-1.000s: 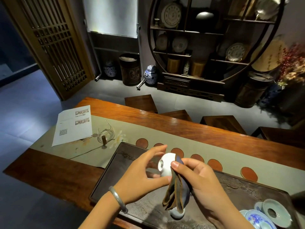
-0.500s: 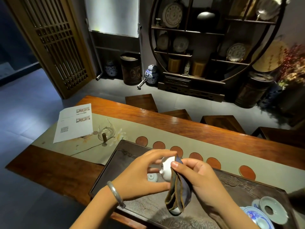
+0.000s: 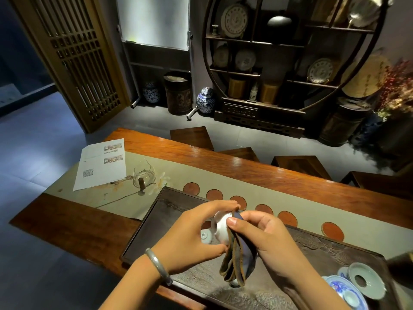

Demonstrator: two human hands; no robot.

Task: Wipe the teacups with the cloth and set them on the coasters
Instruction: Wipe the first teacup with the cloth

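A small white teacup (image 3: 221, 229) is held above the dark tea tray (image 3: 156, 222), tipped on its side with its foot to the left. My left hand (image 3: 192, 236) grips it between fingers and thumb. My right hand (image 3: 266, 240) pinches a dark folded cloth (image 3: 239, 260) against the cup's right side, thumb on top. The cloth hangs down below the cup. Another white teacup (image 3: 206, 236) stands on the tray behind my left hand. A third cup (image 3: 233, 283) peeks out under the cloth. Several round brown coasters (image 3: 263, 209) lie in a row on the runner beyond the tray.
A glass pitcher (image 3: 144, 174) and a printed sheet (image 3: 101, 164) sit on the pale runner (image 3: 223, 182) at the left. Blue-and-white dishes (image 3: 345, 291) and a pale lid (image 3: 366, 280) stand at the tray's right end. Wooden stools (image 3: 299, 164) line the table's far side.
The cup has turned in my left hand, its foot now pointing more to the left, while my right hand keeps the cloth pressed on it. Both hands have stayed in about the same place.
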